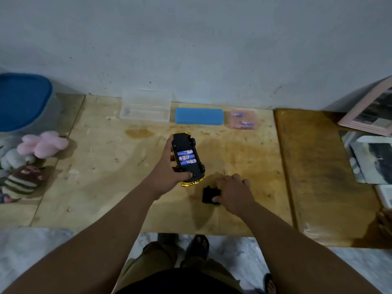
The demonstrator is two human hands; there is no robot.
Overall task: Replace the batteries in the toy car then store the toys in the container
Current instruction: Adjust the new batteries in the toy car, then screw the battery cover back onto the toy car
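Fingers [169, 145] of left hand [167, 172]: wrapped round toy car [188, 158], gold body, held belly-up above wooden table [106, 177]; battery bay open, three blue-and-white cells [186, 157] seated side by side. Right hand [232, 192]: palm down, fingertips closed on black battery cover [210, 195] lying flat on table just beside car. Progress, as judged: cells loaded; cover not yet refitted; storage not begun. Plush toys [31, 153]: pink, white and striped, heaped at left edge, loose. Blue-lidded container [23, 100]: behind plush toys, lid on. Far edge by wall: clear plastic case [145, 107], open; blue sponge block [199, 116]; pink box [242, 119] with cells inside. Writing: print on cell labels, too small to read; no brand legible
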